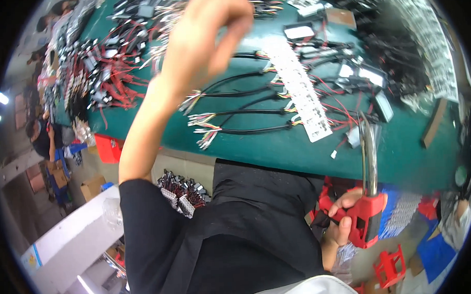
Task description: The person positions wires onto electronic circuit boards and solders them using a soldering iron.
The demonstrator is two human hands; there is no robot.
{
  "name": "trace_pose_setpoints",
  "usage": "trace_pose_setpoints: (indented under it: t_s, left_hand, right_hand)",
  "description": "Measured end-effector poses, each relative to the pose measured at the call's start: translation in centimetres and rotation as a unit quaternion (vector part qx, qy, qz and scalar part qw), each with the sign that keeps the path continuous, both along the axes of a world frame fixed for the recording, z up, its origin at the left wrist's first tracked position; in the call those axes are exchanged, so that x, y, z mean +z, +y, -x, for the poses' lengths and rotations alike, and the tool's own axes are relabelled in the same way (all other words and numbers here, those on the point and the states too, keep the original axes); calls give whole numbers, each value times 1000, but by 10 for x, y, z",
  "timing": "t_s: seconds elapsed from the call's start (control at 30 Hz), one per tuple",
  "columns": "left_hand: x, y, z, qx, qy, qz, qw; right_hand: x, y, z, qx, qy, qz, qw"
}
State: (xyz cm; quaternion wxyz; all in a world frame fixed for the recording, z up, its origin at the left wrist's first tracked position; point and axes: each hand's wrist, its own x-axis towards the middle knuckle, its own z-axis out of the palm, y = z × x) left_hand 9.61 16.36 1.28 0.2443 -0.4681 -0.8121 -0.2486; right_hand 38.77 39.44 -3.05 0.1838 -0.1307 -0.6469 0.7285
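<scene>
My left hand [206, 42] reaches over the far part of the green bench, blurred by motion, its fingers bent and partly past the top edge. Whether it holds anything is hidden. Below my left wrist lie several black cables [255, 112] with bare multicoloured wire ends. Their other ends meet a long white strip panel [301, 90]. On its right, red wires run to small black and grey modules [383, 106]. My right hand [346, 210], near the front edge, grips a red-and-black soldering gun [366, 220], its metal barrel pointing up over the bench.
Piles of red wires and modules [113, 73] cover the bench's left. Black cables [393, 58] and white strip panels [428, 31] crowd the far right. A brown strip [434, 123] lies near the right edge. Below stand a red stool [390, 266] and a red container [108, 149].
</scene>
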Motion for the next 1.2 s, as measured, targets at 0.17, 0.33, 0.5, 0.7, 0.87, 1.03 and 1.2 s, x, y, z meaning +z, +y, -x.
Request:
trace_pose_setpoints:
  t_s: [0.17,0.33,0.5,0.7,0.87,1.03,1.2]
  left_hand:
    - [-27,19,-99,-139,-134,-6,981]
    - [-37,18,-127,-156,-163,-19,974]
    - [-45,20,-131,-179,-205,-2,962]
    - [-14,49,-146,-147,-404,-1,903]
    - [-18,62,-158,-144,-493,-28,858]
    - [-36,61,-171,-110,-647,-142,741]
    - [-34,63,-175,-98,-707,-179,677]
  right_hand:
    - [13,-17,29,-64,-109,34,991]
    - [-3,-7,26,-5,-75,93,993]
    - [-4,-6,26,35,-59,27,997]
    - [5,-11,32,60,-27,-107,992]
    - [11,-15,37,75,-9,-203,976]
    - [9,-22,43,78,-21,-166,983]
    - [2,-24,43,66,21,-141,988]
